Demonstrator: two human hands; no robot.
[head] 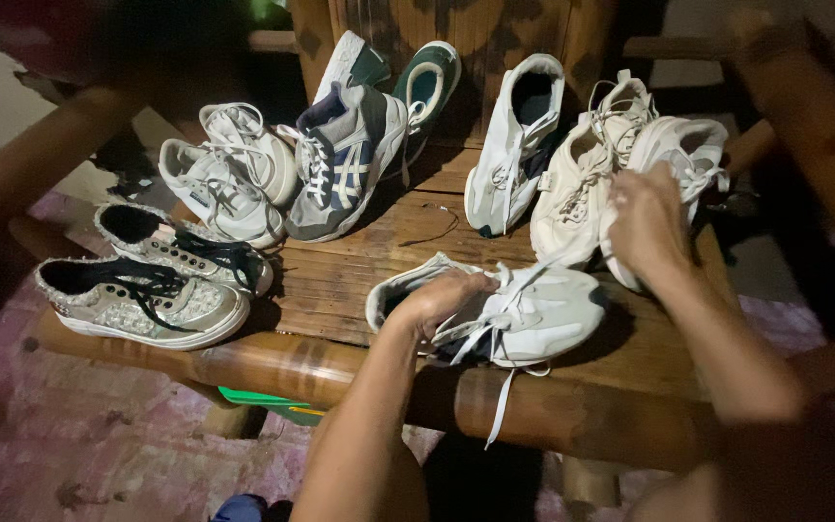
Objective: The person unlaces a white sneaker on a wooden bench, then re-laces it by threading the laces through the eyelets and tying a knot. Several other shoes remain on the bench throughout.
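Notably, two white sneakers were in hand at once. The left hand (437, 302) lay over the collar and tongue of the near white sneaker (524, 314), fingers curled into the mouth of the shoe and closed on its lace area; the shoe lay on its side near the front edge of the bamboo bench (340, 280), toe pointing right. One loose lace (503, 406) hung down over the bench's front pole. The right hand (647, 224) was wrapped around the far white sneaker (683, 155) at the right end of the bench, fingers closed over its upper near the laces; whether it was lifted clear or resting on the slats could not be told.

Handling, as judged: both shoes looked light, with soft fabric uppers that would buckle under a pinch and a firmer sole that would keep shape. The collar or heel offered the surest hold; the laces were slack and likely to snag or trail. Nothing fragile, nothing slippery by the look of it.

Around them: another cream sneaker (577, 193) touching the far one, a white shoe with dark lining (514, 145) propped upright against the backrest, a grey and navy trainer (345, 164), a green-and-white pair (408, 77) behind it, a white laced pair (229, 179), and two glittery shoes with black laces (152, 290) at the left end.
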